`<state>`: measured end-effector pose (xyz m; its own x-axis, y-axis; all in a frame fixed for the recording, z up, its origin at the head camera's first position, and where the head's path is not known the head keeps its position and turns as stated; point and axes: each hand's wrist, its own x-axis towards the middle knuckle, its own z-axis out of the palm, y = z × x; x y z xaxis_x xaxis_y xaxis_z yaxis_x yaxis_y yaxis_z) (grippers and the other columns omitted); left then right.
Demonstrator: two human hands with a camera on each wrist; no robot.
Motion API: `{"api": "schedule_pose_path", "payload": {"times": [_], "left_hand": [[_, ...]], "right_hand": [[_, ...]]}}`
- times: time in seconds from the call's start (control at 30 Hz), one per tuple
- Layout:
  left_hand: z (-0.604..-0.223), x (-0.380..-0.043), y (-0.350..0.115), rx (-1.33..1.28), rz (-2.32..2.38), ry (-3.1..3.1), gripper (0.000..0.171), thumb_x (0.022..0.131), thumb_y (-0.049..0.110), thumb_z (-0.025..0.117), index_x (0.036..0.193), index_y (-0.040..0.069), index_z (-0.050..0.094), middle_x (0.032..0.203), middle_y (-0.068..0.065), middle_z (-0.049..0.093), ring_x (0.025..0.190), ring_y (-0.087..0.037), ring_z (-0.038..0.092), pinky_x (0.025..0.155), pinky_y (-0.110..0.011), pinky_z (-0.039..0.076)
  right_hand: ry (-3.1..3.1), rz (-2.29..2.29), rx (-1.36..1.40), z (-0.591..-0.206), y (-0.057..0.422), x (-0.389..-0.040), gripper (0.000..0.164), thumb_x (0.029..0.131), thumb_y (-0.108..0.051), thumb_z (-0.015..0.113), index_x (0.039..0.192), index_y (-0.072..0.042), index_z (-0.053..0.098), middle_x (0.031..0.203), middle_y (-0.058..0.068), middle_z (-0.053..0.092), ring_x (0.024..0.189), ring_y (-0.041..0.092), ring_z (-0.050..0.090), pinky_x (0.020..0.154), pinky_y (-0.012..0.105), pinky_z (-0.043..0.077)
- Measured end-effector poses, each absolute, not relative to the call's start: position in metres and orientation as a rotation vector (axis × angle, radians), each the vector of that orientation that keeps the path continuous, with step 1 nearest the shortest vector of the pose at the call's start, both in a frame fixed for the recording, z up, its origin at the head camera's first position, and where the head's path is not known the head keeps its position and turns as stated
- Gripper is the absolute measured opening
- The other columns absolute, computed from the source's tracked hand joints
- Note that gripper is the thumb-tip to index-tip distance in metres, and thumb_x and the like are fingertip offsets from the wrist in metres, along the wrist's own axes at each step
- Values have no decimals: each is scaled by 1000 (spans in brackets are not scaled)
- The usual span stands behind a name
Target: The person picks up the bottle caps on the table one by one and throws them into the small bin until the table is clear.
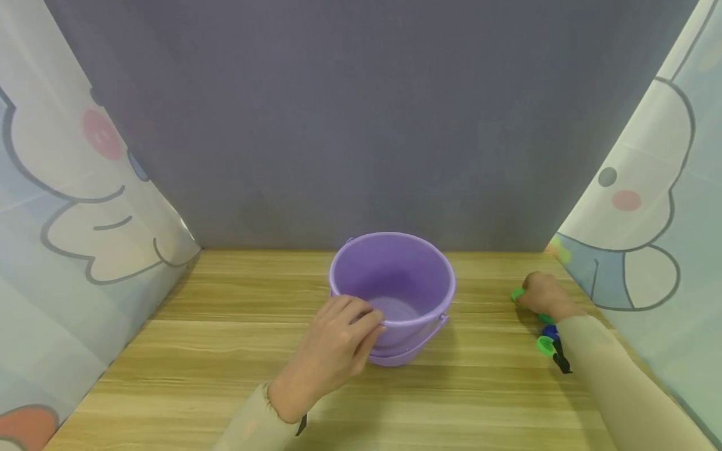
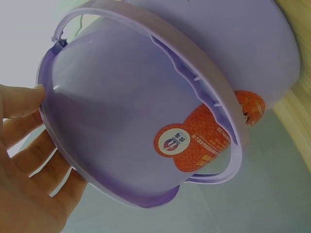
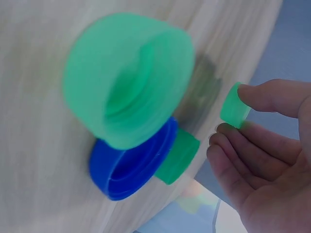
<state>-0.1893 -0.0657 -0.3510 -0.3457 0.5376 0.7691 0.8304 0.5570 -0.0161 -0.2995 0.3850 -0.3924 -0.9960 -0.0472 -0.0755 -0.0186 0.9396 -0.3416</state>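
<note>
A purple bucket (image 1: 389,266) stands upright on the wooden table. My left hand (image 1: 333,344) grips its near rim, the thumb (image 2: 24,100) showing at the rim on the label side. The bucket's handle (image 2: 204,63) hangs down across a red label (image 2: 201,141). Off to the right, my right hand (image 1: 544,295) pinches a small green bottle cap (image 3: 234,108) between thumb and fingers. Close to that hand lie a larger light green cap (image 3: 85,77), a blue cap (image 3: 104,167) and a darker green cap (image 3: 182,158), partly overlapping in the right wrist view.
A dark grey panel (image 1: 361,125) rises behind the table (image 1: 225,351). Printed cloths with cartoon figures hang along the left side (image 1: 68,250) and the right side (image 1: 648,219). A black strap (image 1: 561,363) shows beside the right sleeve.
</note>
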Motion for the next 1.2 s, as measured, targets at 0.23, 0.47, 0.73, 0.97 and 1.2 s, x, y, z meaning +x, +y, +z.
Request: {"api": "schedule_pose_path", "payload": {"times": [0.23,0.47,0.73,0.97,1.2], "left_hand": [[-351,-189,-66,-1096,-498,-2036,6,94,19,70,96,13,70,94,0,66,91,-20,62,83,-34,53],[-351,-189,-66,-1097,-493,-2024,7,95,19,69,96,13,70,94,0,66,91,-20,62,83,-34,53],[-352,-189,-66,-1104,-498,-2022,8,96,20,67,95,12,70,93,0,66,90,-20,62,83,-34,53],[-352,-190,-66,-1108,-495,-2009,6,95,18,68,95,12,70,93,0,66,90,-20,62,82,-34,53],[-353,-191,-65,-1112,-481,-1967,5,92,16,71,95,12,70,92,0,66,88,-19,62,80,-33,54]], "right_hand": [[3025,-555,-57,-390,384,-297,51,86,-15,68,117,24,56,117,43,59,103,56,60,86,62,53],[3039,-570,-62,-387,379,-291,48,87,-14,70,115,23,58,115,41,60,102,56,60,85,63,52],[3082,-574,-83,-389,374,-285,46,87,-14,69,115,21,60,116,41,60,105,59,58,86,64,51],[3115,-620,-94,-390,369,-280,47,89,-16,70,117,20,61,114,38,63,105,57,59,88,64,50],[3117,-735,-75,-392,365,-276,49,92,-21,70,121,17,60,114,36,64,105,55,60,88,62,50]]}}
